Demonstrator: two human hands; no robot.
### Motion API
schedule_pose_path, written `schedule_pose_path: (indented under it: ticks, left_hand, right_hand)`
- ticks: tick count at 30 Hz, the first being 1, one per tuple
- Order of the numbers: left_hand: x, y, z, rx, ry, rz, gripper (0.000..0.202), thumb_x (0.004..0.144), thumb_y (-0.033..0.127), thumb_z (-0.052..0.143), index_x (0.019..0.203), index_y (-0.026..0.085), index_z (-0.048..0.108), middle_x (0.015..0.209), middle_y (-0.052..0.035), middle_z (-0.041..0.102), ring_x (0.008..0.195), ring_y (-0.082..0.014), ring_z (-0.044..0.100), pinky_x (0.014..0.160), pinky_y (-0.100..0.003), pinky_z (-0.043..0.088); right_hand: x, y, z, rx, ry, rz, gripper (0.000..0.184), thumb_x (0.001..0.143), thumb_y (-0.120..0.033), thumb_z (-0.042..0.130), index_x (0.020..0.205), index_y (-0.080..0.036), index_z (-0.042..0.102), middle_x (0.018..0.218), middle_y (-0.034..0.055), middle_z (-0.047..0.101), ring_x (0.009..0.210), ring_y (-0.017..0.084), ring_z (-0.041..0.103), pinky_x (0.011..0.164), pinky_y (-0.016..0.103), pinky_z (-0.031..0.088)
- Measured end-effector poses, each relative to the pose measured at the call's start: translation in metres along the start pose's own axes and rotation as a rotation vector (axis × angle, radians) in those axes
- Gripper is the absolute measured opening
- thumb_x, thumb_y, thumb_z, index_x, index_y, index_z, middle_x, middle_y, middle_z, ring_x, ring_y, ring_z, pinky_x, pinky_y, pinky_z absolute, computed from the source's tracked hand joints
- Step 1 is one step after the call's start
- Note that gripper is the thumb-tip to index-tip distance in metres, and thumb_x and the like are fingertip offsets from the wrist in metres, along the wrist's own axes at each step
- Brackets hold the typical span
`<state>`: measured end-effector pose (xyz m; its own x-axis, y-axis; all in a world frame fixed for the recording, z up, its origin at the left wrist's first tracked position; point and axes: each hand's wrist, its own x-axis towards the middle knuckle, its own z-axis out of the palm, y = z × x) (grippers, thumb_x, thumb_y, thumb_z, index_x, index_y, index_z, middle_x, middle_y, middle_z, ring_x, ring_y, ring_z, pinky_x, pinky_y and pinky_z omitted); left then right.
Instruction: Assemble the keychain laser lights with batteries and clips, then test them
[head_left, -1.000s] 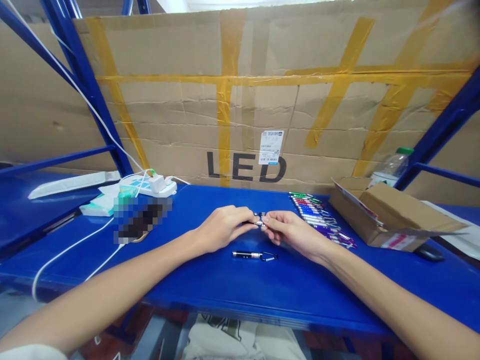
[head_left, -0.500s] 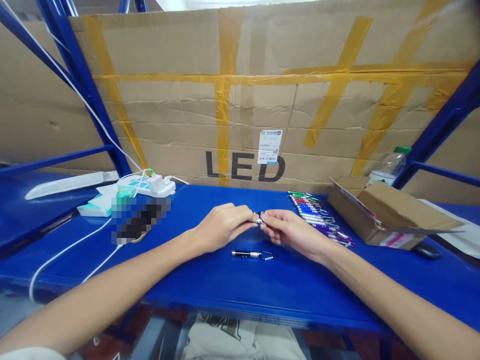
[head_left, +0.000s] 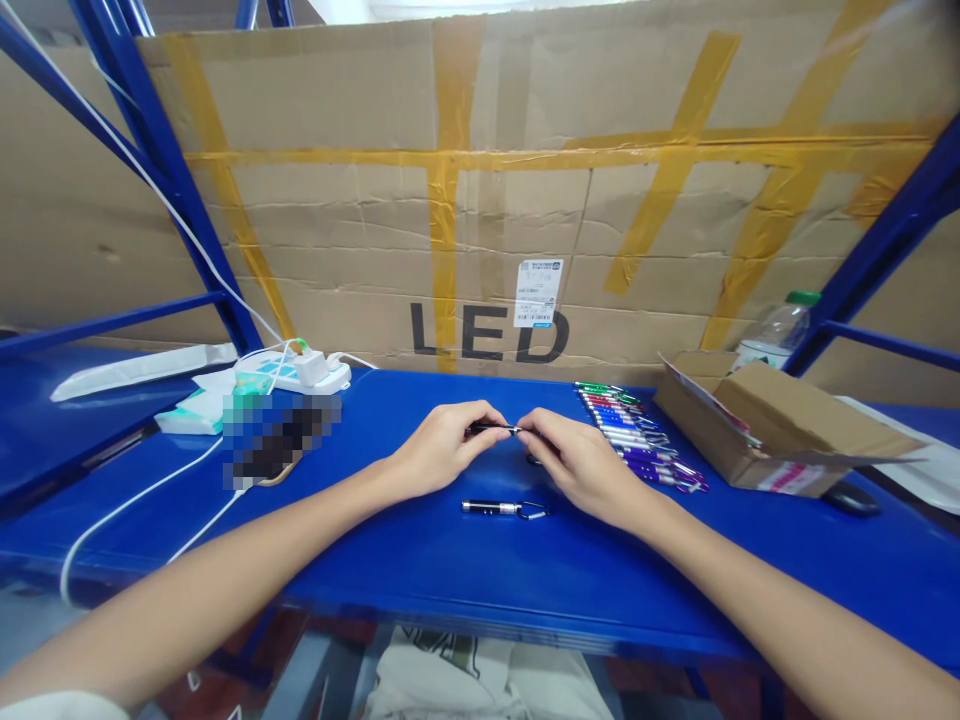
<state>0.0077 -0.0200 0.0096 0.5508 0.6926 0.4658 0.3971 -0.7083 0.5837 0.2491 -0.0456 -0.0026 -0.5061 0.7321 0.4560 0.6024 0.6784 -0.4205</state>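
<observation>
Above the table, my left hand (head_left: 454,445) and my right hand (head_left: 577,460) meet around one slim black penlight (head_left: 487,429). My left fingers pinch its black body, while my right fingers close on its silver end. Part of a dark clip loop shows under my right fingers; the rest is covered. A second black penlight (head_left: 491,508) with a silver end and a carabiner clip (head_left: 534,511) lies flat on the blue table (head_left: 420,560), just below my hands. To the right of my right hand lies a row of penlights (head_left: 622,430) in green, red, blue, silver and purple.
An open cardboard box (head_left: 750,440) stands at the right, beside a dark computer mouse (head_left: 851,499) and a plastic bottle (head_left: 780,325). On the left are a phone (head_left: 281,450), a tissue pack (head_left: 191,412), a power strip (head_left: 330,378) and white cables. A large carton (head_left: 337,250) walls off the back.
My hands have turned the held penlight so its black body now shows between them. My right hand has rolled over, with its back more toward me. The penlight on the table stays put.
</observation>
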Motion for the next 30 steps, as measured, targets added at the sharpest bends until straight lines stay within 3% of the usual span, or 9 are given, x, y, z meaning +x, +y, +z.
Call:
schedule_pose_path:
  ticks: [6, 16, 20, 24, 30]
  left_hand:
    - [-0.001, -0.005, -0.001, -0.029, -0.047, 0.012, 0.02, 0.104, 0.037, 0.066, 0.108, 0.02, 0.076, 0.099, -0.0028, 0.081, 0.085, -0.0183, 0.074, 0.071, -0.027, 0.052]
    - [0.0, -0.005, -0.002, -0.048, -0.096, -0.017, 0.021, 0.105, 0.035, 0.064, 0.104, 0.02, 0.078, 0.084, 0.0, 0.078, 0.076, -0.0154, 0.071, 0.07, -0.025, 0.05]
    - [-0.001, -0.005, -0.002, -0.056, -0.081, -0.017, 0.02, 0.103, 0.037, 0.067, 0.104, 0.019, 0.076, 0.092, -0.0017, 0.08, 0.082, -0.0171, 0.073, 0.07, -0.025, 0.051]
    - [-0.002, -0.006, -0.003, -0.018, -0.062, 0.083, 0.016, 0.102, 0.035, 0.07, 0.104, 0.019, 0.075, 0.102, -0.0034, 0.08, 0.089, -0.0182, 0.073, 0.076, -0.026, 0.052]
    - [-0.003, -0.01, -0.004, 0.055, -0.066, 0.235, 0.018, 0.106, 0.034, 0.065, 0.108, 0.019, 0.073, 0.101, -0.0052, 0.078, 0.09, -0.018, 0.072, 0.081, -0.027, 0.054]
  right_hand:
    - [-0.001, 0.002, -0.002, 0.005, -0.043, -0.05, 0.027, 0.114, -0.04, 0.041, 0.106, -0.025, 0.062, 0.099, 0.0079, 0.069, 0.086, 0.023, 0.062, 0.081, 0.036, 0.046]
    - [-0.002, 0.0, -0.004, -0.267, -0.057, -0.171, 0.037, 0.115, -0.035, 0.032, 0.106, -0.022, 0.066, 0.098, 0.0129, 0.069, 0.089, 0.027, 0.059, 0.083, 0.04, 0.042]
    - [-0.002, -0.003, -0.003, -0.044, -0.047, -0.072, 0.03, 0.113, -0.04, 0.041, 0.102, -0.025, 0.064, 0.095, 0.0085, 0.069, 0.085, 0.024, 0.06, 0.08, 0.037, 0.043]
    - [0.002, -0.007, -0.002, 0.292, -0.076, 0.123, 0.033, 0.109, -0.049, 0.05, 0.09, -0.024, 0.061, 0.08, 0.0015, 0.065, 0.072, 0.019, 0.057, 0.071, 0.032, 0.042]
    - [0.007, -0.009, -0.005, 0.765, -0.177, 0.384, 0.043, 0.091, -0.06, 0.074, 0.078, -0.021, 0.061, 0.064, -0.0033, 0.056, 0.058, 0.013, 0.044, 0.057, 0.029, 0.032]
